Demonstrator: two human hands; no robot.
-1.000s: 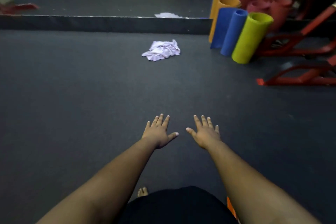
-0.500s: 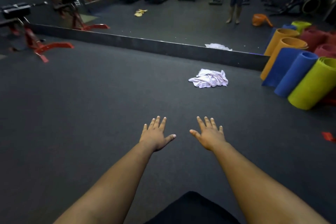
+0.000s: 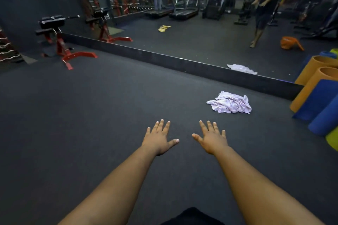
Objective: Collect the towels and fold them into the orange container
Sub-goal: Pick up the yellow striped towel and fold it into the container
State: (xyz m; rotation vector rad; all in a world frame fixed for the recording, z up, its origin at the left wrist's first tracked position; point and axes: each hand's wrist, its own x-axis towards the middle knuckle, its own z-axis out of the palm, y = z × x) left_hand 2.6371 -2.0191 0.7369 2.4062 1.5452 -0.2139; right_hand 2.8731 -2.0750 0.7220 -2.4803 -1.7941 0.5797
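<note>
Striped towel (image 3: 230, 103) lies crumpled on dark floor (image 3: 91, 124), ahead to right, near rolled mats (image 3: 318, 97). My left hand (image 3: 158, 138) and right hand (image 3: 212, 138) spread wide, holding nothing. Step: go get towel. Next: walk closer, bend, grab it.

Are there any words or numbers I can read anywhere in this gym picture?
No readable text anywhere.
Striped towel: only stripes, no label.
Rolled mats: plain colours, no brand.
Red bench: no markings visible.
Treadmills in the mirror: too far and blurred to read.
</note>
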